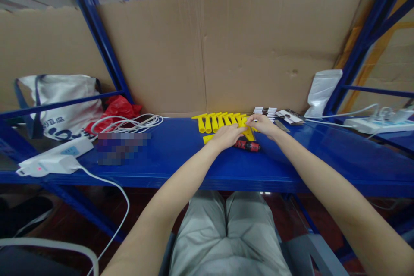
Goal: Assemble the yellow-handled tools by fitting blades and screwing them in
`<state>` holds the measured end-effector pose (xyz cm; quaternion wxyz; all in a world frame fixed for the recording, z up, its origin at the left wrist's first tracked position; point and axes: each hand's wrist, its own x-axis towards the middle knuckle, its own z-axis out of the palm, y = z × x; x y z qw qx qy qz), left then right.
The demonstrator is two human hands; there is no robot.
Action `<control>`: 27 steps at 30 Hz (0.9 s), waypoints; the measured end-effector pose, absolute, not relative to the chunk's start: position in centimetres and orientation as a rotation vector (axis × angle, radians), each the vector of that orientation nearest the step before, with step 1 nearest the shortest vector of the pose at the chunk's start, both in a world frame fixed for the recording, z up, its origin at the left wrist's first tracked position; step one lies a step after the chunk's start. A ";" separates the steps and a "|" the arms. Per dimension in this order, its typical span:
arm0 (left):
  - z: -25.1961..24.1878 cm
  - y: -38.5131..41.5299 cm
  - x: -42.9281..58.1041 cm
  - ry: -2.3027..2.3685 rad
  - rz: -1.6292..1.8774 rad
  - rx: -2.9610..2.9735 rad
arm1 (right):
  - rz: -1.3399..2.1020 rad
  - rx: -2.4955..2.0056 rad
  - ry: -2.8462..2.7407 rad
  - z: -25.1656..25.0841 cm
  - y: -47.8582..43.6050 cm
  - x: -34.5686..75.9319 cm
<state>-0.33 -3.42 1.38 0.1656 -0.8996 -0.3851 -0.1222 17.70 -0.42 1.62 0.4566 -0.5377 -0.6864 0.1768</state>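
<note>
A row of several yellow T-shaped scrapers (208,124) lies side by side on the blue shelf, their round handle ends facing me. At the row's right end, my left hand (228,136) has its fingers closed on another yellow scraper (249,134). My right hand (264,126) meets it from the other side, with thumb and fingertips pinched together at the scraper's upper part. Whether a smaller piece sits in that pinch is too small to tell. Just below the hands rests a red and black handled tool (247,145). A further yellow piece (208,139) shows partly behind my left wrist.
Small printed packets (289,116) and a stack of white-and-black cards (265,111) lie right of the hands. A white pouch (322,92) leans at the back right. Power strips stand left (61,157) and right (381,126). A coiled white cable (139,123) and cloth bag (64,105) are left.
</note>
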 end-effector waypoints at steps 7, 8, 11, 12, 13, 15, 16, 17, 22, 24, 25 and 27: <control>1.5 -3.6 -0.2 -1.052 -0.302 -2.538 | 0.500 -1.320 -1.662 1.5 -0.2 17.6; 1.5 -3.6 -0.2 -1.048 -0.299 -2.537 | 0.521 -1.323 -1.651 1.5 -0.3 17.6; 1.5 -3.6 -0.2 -1.043 -0.295 -2.529 | 0.572 -1.330 -1.635 1.5 -0.4 17.5; 1.5 -3.6 -0.2 -1.041 -0.293 -2.527 | 0.582 -1.335 -1.636 1.6 -0.5 17.4; 1.5 -3.6 -0.2 -1.039 -0.291 -2.524 | 0.588 -1.344 -1.635 1.6 -0.6 17.4; 1.5 -3.6 -0.2 -1.035 -0.283 -2.520 | 0.588 -1.366 -1.629 1.8 -0.8 17.3; 1.5 -3.6 -0.2 -1.034 -0.276 -2.517 | 0.584 -1.376 -1.625 1.8 -0.9 17.2; 1.5 -3.6 -0.2 -1.035 -0.269 -2.514 | 0.580 -1.385 -1.619 1.9 -0.9 17.1; 1.5 -3.5 -0.2 -1.028 -0.256 -2.503 | 0.590 -1.407 -1.606 1.9 -1.0 16.8; 1.4 -3.5 -0.2 -1.029 -0.263 -2.508 | 0.594 -1.400 -1.618 1.8 -0.8 16.9; 1.4 -3.5 -0.2 -1.030 -0.267 -2.513 | 0.597 -1.392 -1.619 1.7 -0.8 16.9; 1.4 -3.5 -0.2 -1.032 -0.276 -2.520 | 0.606 -1.366 -1.590 1.6 -0.5 16.9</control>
